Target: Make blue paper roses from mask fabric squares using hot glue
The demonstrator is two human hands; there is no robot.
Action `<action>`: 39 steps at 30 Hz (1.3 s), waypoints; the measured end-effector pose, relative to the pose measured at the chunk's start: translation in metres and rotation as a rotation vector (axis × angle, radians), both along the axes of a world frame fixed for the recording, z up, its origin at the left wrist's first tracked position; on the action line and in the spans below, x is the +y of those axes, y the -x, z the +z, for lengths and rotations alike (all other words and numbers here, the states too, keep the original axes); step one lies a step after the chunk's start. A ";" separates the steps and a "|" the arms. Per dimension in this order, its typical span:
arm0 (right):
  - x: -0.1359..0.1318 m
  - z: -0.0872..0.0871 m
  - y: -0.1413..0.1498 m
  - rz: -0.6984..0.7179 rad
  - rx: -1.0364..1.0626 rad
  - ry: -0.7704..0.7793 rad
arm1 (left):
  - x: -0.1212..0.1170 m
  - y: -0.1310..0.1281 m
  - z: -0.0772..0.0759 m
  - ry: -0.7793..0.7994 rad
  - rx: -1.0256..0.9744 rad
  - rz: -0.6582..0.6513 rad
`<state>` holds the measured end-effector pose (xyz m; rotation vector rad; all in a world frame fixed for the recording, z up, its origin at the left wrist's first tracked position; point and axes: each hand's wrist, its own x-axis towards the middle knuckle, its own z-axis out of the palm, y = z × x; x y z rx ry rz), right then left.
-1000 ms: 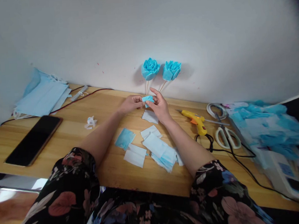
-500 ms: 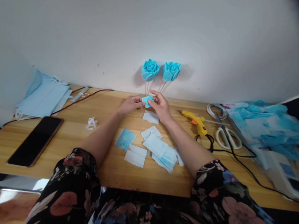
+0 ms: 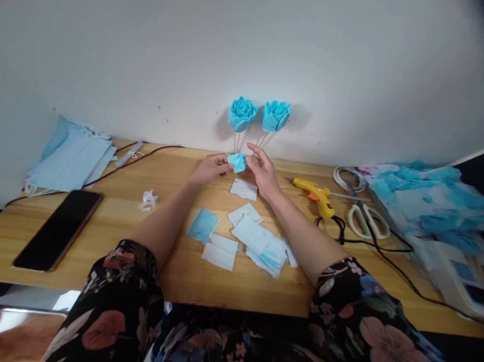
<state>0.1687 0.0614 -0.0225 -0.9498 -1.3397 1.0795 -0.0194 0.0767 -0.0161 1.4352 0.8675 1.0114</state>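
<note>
The left hand point(image 3: 212, 169) holds the small blue piece point(image 3: 237, 162) by its left edge, between thumb and finger, and the right hand point(image 3: 263, 174) is at the right edge of this piece, with its fingers partly apart; I cannot tell if they pinch it or only touch it. The blue piece is above the far middle part of the table point(image 3: 171, 169), near the sticks of two blue flowers point(image 3: 242, 114) that lean on the wall point(image 3: 156, 60). It looks creased and not flat, so I judge that the step in hand is to fold or to shape it with the fingertips. The next move calls, I think, for a firm but light hold on the left side, while the right fingers work the free edge gently, because such thin material can slip or lose its fold. One pale piece point(image 3: 243, 189) lies just on the near side of the hands, and more loose pieces point(image 3: 257, 237) lie nearer, between the forearms. To the right are the yellow glue gun point(image 3: 319, 195) and the scissors point(image 3: 367, 221), and to the left are the phone point(image 3: 58, 230) and, farther, the masks point(image 3: 71, 161)
</note>
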 end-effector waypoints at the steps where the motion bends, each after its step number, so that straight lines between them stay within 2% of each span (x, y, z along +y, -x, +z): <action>1: 0.000 0.000 0.000 0.016 0.006 0.001 | 0.000 0.000 0.000 0.004 0.005 0.006; 9: 0.001 0.000 0.004 0.031 0.091 -0.013 | -0.001 -0.001 0.002 0.015 0.018 0.000; 18: -0.002 0.003 -0.001 0.030 0.047 0.044 | 0.001 0.001 -0.001 -0.020 -0.011 0.049; 28: -0.002 0.001 0.001 0.085 -0.048 -0.019 | 0.001 0.001 -0.001 -0.029 -0.016 0.070; 33: -0.002 0.002 0.002 0.059 -0.138 -0.033 | 0.001 0.002 0.000 -0.029 -0.026 0.036; 39: -0.004 0.005 -0.001 0.053 -0.092 -0.003 | 0.002 0.003 -0.002 -0.032 -0.041 0.066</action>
